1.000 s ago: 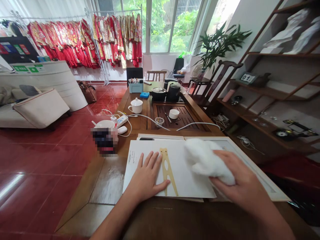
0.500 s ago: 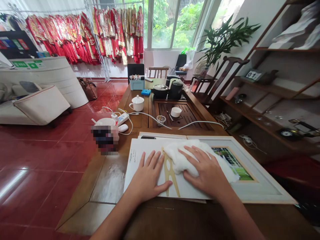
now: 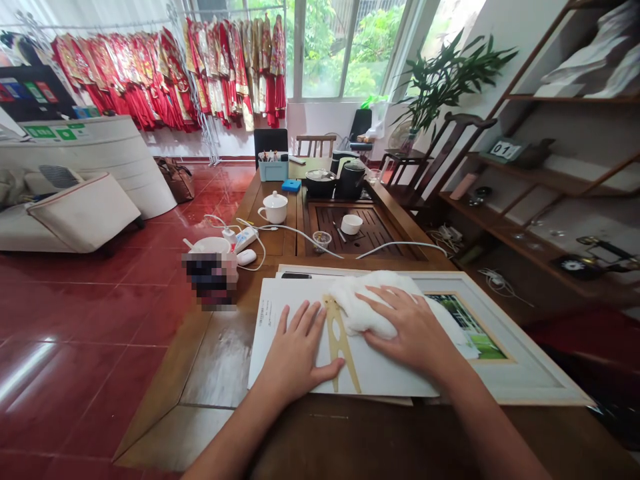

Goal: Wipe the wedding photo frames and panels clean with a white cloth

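A flat yellowish piece (image 3: pixel 336 330) with an oval hole and two pointed legs lies on a white board (image 3: pixel 280 333). My left hand (image 3: pixel 295 347) lies flat on the board, fingers apart, its index finger beside the piece's upper end and its thumb across the left leg. A bunched white towel (image 3: pixel 370 283) covers part of the board and part of a framed picture (image 3: pixel 540 360). Over the towel lies my right hand (image 3: pixel 410 327), fingers spread across its top and thumb along the near side, gripping it loosely. Towel folds hide the fingers' undersides.
Beyond the board are a tea tray (image 3: pixel 375 230) with a small white bowl (image 3: pixel 351 224) and a white cable across it. A lidded white cup (image 3: pixel 275 208), a mouse (image 3: pixel 247 257) and a pink container (image 3: pixel 227 267) stand left on the wooden table (image 3: pixel 215 363).
My right hand and the towel have shifted slightly up and left, the towel bunching higher and baring more board near its front edge. My left hand has stayed almost in place.
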The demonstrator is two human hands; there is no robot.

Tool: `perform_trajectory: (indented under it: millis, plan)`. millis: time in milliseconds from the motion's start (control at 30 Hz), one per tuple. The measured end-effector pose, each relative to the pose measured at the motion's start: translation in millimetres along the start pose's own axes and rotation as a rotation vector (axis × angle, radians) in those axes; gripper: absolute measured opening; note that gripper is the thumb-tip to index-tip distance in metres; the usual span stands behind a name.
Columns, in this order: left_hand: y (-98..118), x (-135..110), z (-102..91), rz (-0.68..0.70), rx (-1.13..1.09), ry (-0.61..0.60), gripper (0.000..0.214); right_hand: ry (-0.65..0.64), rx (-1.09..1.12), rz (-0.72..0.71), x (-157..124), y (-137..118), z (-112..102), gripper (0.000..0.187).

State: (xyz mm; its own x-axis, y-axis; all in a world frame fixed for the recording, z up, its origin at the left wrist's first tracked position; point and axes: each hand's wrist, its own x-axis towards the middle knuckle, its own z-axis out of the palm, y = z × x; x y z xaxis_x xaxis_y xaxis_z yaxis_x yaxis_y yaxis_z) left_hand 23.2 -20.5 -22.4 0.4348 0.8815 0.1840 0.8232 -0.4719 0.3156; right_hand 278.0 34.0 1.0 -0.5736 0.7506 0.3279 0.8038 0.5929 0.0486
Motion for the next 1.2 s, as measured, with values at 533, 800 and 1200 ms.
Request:
perform_trajectory:
  millis: [533,800,1200]
  plan:
    - [-2.0,0.0,-4.6,0.043,-0.021,-0.040,0.079,-0.006,-0.028,0.033,-38.2,-20.6,-8.5,0.063]
    - [-4.6,-1.4,-5.5,0.064,-0.026,-0.029,0.078,0.007,0.032,0.039,15.5,4.5,2.4,0.061]
    - [2.3,4.5,-4.2,-0.026,0.012,-0.026,0.079,-0.007,0.003,0.012,-19.2,-18.0,-7.2,0.063]
